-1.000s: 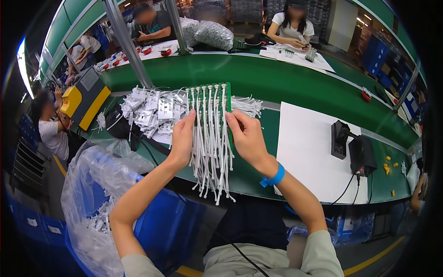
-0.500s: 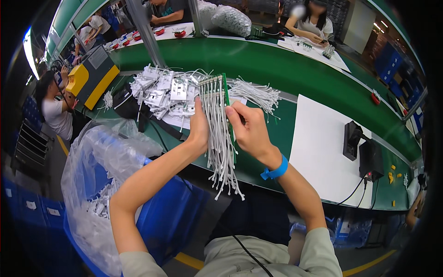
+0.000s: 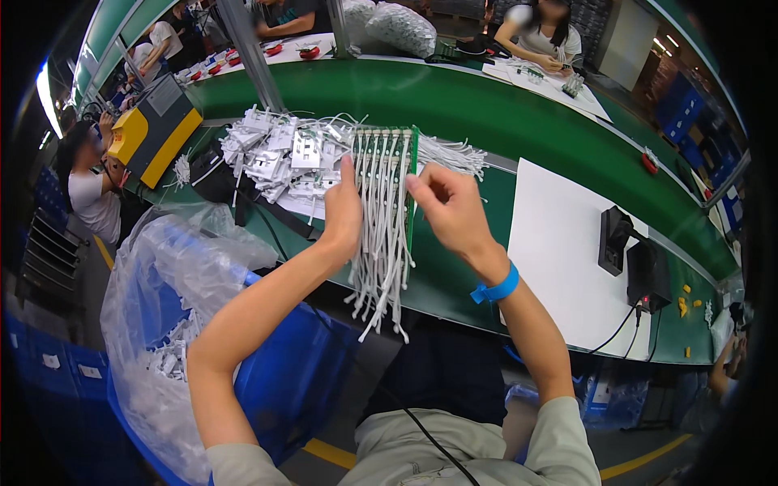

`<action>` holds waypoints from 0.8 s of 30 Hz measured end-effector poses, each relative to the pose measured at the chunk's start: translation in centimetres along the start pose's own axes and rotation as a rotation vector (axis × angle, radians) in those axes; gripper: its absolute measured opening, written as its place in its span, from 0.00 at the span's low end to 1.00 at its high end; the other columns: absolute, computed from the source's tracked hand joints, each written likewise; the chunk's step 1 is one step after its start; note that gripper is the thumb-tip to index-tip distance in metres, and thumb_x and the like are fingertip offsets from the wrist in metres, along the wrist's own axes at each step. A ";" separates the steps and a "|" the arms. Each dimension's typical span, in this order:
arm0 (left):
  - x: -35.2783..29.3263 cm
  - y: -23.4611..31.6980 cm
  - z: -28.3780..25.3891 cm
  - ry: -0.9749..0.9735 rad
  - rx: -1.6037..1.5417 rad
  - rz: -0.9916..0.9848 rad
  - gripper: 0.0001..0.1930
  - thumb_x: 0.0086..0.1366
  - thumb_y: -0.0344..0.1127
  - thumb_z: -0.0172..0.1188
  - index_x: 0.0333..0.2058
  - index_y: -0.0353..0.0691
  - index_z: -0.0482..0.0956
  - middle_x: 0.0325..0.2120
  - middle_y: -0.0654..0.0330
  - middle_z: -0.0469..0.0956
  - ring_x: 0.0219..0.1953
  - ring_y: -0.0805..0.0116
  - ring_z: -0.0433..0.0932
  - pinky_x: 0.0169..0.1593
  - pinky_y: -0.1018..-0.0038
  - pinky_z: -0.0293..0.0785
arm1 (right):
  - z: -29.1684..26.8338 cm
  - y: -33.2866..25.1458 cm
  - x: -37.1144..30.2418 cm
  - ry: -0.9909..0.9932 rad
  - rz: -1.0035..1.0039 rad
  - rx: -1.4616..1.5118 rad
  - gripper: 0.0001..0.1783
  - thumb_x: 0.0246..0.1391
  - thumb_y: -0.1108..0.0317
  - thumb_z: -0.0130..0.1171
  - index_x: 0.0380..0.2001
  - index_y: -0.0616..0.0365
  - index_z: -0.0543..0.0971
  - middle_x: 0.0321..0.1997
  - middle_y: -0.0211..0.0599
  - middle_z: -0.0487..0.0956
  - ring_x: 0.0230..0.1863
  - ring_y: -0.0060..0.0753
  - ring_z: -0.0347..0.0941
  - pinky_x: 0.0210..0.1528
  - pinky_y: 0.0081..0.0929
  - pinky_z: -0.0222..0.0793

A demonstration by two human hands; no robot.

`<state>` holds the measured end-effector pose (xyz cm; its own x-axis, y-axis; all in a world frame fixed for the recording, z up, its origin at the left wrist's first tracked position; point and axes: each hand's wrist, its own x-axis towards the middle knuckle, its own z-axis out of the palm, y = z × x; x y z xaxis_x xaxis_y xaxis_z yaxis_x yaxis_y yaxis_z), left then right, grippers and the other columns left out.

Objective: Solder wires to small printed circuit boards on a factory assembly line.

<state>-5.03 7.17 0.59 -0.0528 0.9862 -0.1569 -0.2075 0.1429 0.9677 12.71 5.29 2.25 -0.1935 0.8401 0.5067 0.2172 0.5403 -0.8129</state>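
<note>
My left hand [image 3: 344, 209] is closed on the left edge of a green circuit board panel [image 3: 414, 158], its thumb pointing up along the front. Rows of white cables [image 3: 379, 251] with small white end plugs hang from the panel, past the bench's front edge. At the panel's right edge is my right hand [image 3: 454, 209], with a blue band on its wrist. Its fingers are curled and its thumb tip meets the edge; the fingertips are partly hidden. Behind the panel lie a heap of white plastic housings [image 3: 279, 154] with cables and a bundle of white cables [image 3: 454, 158].
A plastic-lined blue bin [image 3: 292, 381] with white parts stands below left. On the bench's right lie a white sheet [image 3: 551, 243], a black device with cords [image 3: 648, 275] and yellow bits [image 3: 683, 306]. A yellow-grey machine [image 3: 158, 134] is far left. Other people work beyond.
The panel has turned to face me more, and its right edge has moved right. The hanging cables have swung left. My right hand has shifted right, its thumb now straighter against the edge.
</note>
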 end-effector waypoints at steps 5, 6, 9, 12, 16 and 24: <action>0.2 -0.1 -0.2 -0.021 0.059 0.028 0.35 0.77 0.60 0.36 0.44 0.31 0.82 0.32 0.58 0.83 0.30 0.72 0.82 0.37 0.73 0.80 | -1.0 -1.0 0.7 0.071 0.049 0.034 0.18 0.64 0.64 0.58 0.22 0.63 0.70 0.14 0.30 0.63 0.19 0.20 0.55 0.21 0.26 0.51; 0.1 -0.2 -0.2 -0.008 0.057 0.023 0.35 0.77 0.59 0.36 0.44 0.31 0.82 0.33 0.58 0.84 0.30 0.72 0.82 0.37 0.73 0.80 | -0.9 -1.1 0.7 0.063 0.009 -0.018 0.18 0.64 0.65 0.57 0.22 0.63 0.70 0.14 0.31 0.63 0.19 0.20 0.55 0.21 0.27 0.51; 0.0 -0.2 -0.1 -0.001 0.060 0.041 0.35 0.77 0.59 0.36 0.44 0.31 0.81 0.33 0.57 0.84 0.31 0.71 0.82 0.38 0.73 0.80 | -0.7 -0.9 0.7 0.063 0.035 -0.042 0.17 0.65 0.66 0.55 0.23 0.63 0.68 0.14 0.33 0.62 0.18 0.22 0.55 0.21 0.28 0.52; -0.2 -0.1 0.0 0.003 0.021 0.038 0.35 0.77 0.59 0.36 0.44 0.30 0.81 0.35 0.56 0.84 0.34 0.71 0.83 0.40 0.73 0.80 | -0.6 -0.3 1.0 0.068 0.053 0.027 0.18 0.67 0.65 0.53 0.24 0.63 0.68 0.15 0.30 0.62 0.18 0.21 0.56 0.21 0.30 0.52; -0.6 -0.1 0.4 -0.008 0.006 -0.021 0.35 0.78 0.58 0.36 0.42 0.29 0.82 0.35 0.57 0.85 0.35 0.72 0.82 0.43 0.74 0.78 | -0.6 0.3 0.9 0.043 0.026 0.163 0.18 0.68 0.64 0.52 0.23 0.61 0.68 0.16 0.25 0.63 0.18 0.17 0.58 0.20 0.26 0.55; -0.4 -0.4 0.3 -0.059 0.010 -0.103 0.35 0.77 0.58 0.37 0.41 0.29 0.82 0.35 0.56 0.85 0.33 0.72 0.82 0.41 0.73 0.78 | -0.3 0.3 0.5 0.046 0.097 0.385 0.17 0.69 0.62 0.53 0.25 0.58 0.71 0.18 0.21 0.65 0.18 0.13 0.63 0.20 0.17 0.61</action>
<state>-4.67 6.72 0.31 0.0259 0.9694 -0.2441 -0.1989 0.2443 0.9491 12.94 5.89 2.31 -0.1450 0.8923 0.4275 -0.1438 0.4085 -0.9014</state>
